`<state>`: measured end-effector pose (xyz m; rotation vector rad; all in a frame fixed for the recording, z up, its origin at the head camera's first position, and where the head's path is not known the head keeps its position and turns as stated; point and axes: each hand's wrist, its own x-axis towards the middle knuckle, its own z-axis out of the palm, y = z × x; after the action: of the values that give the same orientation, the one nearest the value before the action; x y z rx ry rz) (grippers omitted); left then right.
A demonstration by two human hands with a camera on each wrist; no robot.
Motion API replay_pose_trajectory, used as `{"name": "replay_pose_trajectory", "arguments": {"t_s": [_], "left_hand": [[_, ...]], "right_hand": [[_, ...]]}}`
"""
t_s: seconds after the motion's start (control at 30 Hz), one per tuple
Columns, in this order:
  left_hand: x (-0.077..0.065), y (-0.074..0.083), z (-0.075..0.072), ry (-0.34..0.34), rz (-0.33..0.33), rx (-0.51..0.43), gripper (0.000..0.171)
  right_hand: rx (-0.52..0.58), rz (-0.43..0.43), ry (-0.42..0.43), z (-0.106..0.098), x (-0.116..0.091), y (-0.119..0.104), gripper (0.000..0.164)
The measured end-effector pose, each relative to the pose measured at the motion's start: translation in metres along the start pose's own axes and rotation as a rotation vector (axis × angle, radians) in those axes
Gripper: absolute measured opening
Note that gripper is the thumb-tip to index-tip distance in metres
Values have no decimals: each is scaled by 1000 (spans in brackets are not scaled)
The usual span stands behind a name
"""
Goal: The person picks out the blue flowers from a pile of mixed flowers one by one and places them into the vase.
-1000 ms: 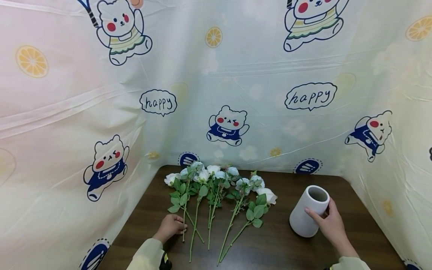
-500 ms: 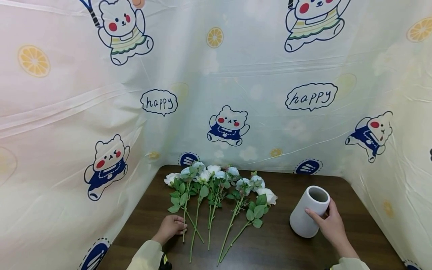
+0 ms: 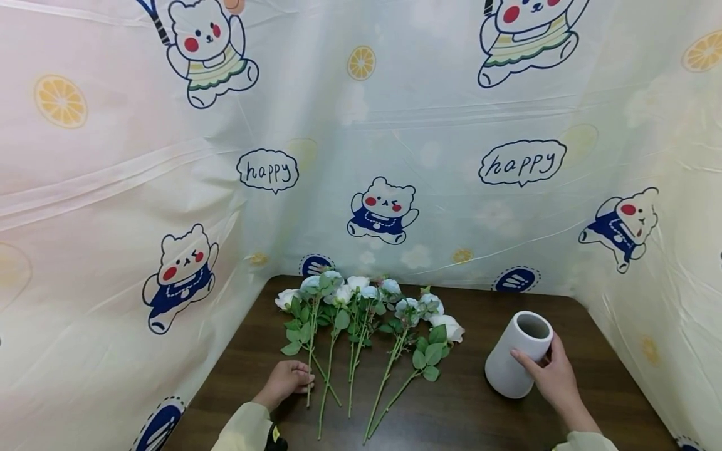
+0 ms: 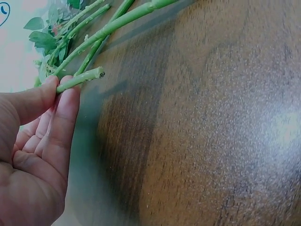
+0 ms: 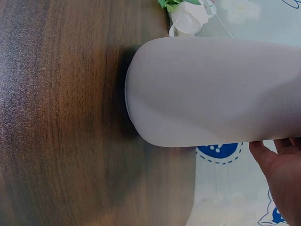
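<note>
L hand (image 3: 287,379) comes in from lower L, forearm slanting up & inward; thumb + index pinch the leftmost stem (image 4: 83,79) close to its cut end, the other fingers loosely bent below, palm side toward the wrist cam. R hand (image 3: 555,379) comes from lower R, forearm slanting up & inward, gripping the vase (image 3: 510,369): thumb laid across the near side, fingers round the R side, partly hidden. Both wrists in pale yellow sleeves (image 3: 245,429); dark band w/ a yellow bit (image 3: 276,437) at L wrist.

Vase is at R of table (image 3: 451,410), well apart from the flowers (image 3: 341,294); matte white, smooth, round mouth, tapering up from a wider base w/ rounded bottom edge. Leans a bit R in head view; can't tell if base sits flat or is lifted.

Flowers lie side by side, L to centre, heads at far edge, stems toward the person. White & pale blue blooms, ruffled petals, oval green leaves; stems thin, lt green, knobbly. A couple of stems cross near L hand.

Table: dk brown wood grain, slight sheen, rounded far corners. Cloth (image 3: 440,125) hangs behind & both sides: pale, creased, printed w/ bears, orange slices & "happy" bubbles.
</note>
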<state>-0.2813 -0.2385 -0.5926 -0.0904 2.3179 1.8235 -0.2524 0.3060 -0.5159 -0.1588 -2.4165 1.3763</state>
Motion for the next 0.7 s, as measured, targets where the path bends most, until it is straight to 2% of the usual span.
{"name": "replay_pose_trajectory", "arguments": {"t_s": [0.37,0.7], "left_hand": [[0,1,2,-33,2,-37,11],[1,7,4,-38,43,-78,13]], "right_hand": [[-3,-11,5,0,0,0,85],[2,-23,9,1,-1,1,82]]}}
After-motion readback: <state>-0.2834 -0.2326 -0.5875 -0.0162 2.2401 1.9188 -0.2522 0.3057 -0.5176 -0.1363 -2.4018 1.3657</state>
